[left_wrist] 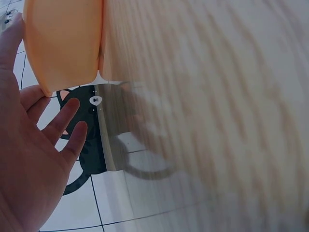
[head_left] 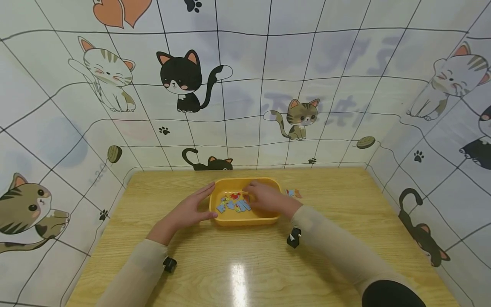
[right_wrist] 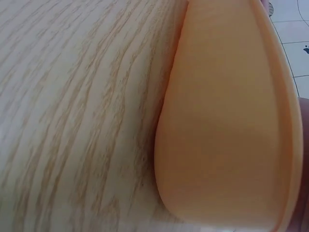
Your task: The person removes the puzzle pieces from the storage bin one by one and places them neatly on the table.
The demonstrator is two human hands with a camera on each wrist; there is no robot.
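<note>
A yellow plastic tray [head_left: 245, 221] stands on the table with several small jigsaw puzzle pieces [head_left: 231, 204], mostly light blue with some red and yellow, gathered in its left half. My left hand [head_left: 188, 209] holds the tray's left end, thumb by the front corner and fingers by the back one. In the left wrist view, two fingers [left_wrist: 67, 123] hang free of the tray wall. My right hand [head_left: 264, 198] reaches over the right rim into the tray, beside the pieces. Its fingertips are hidden in the head view, and the tray wall [right_wrist: 227, 121] blocks them in the right wrist view.
More puzzle pieces [head_left: 293, 193], blue and orange, lie on the wooden table [head_left: 207, 264] just right of the tray, partly behind the right wrist. A cat-patterned cloth [head_left: 245, 94] hangs along the table's back and sides.
</note>
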